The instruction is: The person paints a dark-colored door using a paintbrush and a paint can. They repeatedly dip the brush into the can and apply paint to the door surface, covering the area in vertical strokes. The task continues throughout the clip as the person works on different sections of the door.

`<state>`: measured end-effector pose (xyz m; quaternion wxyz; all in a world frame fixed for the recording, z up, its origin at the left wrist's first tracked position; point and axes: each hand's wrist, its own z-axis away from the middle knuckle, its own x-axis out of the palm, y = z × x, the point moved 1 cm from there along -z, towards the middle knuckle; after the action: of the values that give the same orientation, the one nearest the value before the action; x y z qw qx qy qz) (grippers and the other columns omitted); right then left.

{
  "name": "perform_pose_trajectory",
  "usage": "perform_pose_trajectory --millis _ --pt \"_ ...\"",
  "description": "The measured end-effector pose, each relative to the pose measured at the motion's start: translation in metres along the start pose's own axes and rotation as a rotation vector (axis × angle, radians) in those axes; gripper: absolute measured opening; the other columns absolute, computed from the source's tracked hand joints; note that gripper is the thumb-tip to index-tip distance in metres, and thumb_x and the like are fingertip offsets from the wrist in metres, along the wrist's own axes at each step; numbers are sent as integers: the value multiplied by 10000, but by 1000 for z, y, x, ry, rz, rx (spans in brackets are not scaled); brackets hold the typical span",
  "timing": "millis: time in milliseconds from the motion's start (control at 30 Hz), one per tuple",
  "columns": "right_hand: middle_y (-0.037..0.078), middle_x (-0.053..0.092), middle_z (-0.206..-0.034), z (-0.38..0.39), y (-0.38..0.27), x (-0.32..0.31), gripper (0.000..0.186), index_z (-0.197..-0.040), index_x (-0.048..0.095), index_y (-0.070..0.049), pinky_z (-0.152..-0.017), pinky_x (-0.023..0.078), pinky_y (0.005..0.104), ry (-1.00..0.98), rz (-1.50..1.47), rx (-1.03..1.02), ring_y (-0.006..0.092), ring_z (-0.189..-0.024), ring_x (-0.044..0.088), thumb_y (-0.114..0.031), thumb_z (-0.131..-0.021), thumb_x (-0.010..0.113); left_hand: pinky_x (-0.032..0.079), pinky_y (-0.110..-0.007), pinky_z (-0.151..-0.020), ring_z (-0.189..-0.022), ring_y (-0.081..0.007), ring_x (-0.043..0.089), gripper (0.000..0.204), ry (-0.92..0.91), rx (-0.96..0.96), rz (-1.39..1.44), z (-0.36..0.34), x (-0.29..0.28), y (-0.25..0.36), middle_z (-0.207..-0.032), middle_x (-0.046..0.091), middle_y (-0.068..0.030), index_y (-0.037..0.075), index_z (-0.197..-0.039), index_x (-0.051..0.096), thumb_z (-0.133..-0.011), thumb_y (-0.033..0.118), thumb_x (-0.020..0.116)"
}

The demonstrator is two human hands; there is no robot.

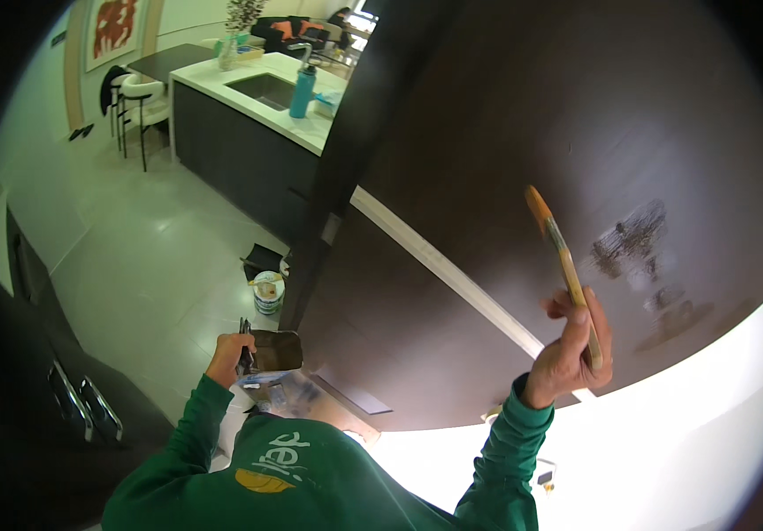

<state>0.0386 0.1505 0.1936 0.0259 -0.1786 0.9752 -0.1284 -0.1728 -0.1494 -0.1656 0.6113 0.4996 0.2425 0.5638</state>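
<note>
My right hand (pixel 571 350) is closed on the wooden handle of a paintbrush (pixel 565 261), whose orange-tipped bristles angle up and leftward before a large dark brown panel (pixel 443 133). Right of the brush, the panel carries glossy, mottled dark patches (pixel 629 239). Down at lower middle, my left hand (pixel 229 354) grips the side of a rectangular open container (pixel 277 352) with a dark inside, by a black piece whose exact form I cannot make out. A pale straight strip (pixel 434 270) runs diagonally across the panel, behind my right hand.
A white-topped island (pixel 209 81) with sink and teal bottle (pixel 302 93) stands at upper left, beside chairs (pixel 142 111). On the tiled floor sit a bucket (pixel 268 296) and black tray (pixel 264 259). A dark door with handles (pixel 76 403) is at left. Someone (pixel 339 19) is far back.
</note>
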Motion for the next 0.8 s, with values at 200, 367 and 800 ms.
perform_pose_trajectory --millis 200,367,800 --pt "192 690 -720 -39 1 37 210 -1031 653 101 -573 548 268 59 139 -188 197 -604 675 -61 -897 643 385 -276 -467 -497 -127 516 177 -91 -47 57 -51 -33 0 -577 550 -37 43 -602 588 -774 85 590" --pt "137 699 -738 -153 -22 68 226 -1019 673 86 -560 518 245 244 216 -302 160 -608 669 -111 -911 653 401 -299 -449 -469 -162 532 138 -264 445 -478 -83 -54 5 -543 553 -55 44 -566 582 -694 95 586" --pt "34 661 -617 -428 -88 181 303 -933 751 -70 -612 487 263 113 473 -672 125 -559 601 -344 -831 674 388 -317 -425 -444 -179 479 194 -94 -57 122 -87 -45 -19 -585 556 -79 28 -709 624 -845 166 623"
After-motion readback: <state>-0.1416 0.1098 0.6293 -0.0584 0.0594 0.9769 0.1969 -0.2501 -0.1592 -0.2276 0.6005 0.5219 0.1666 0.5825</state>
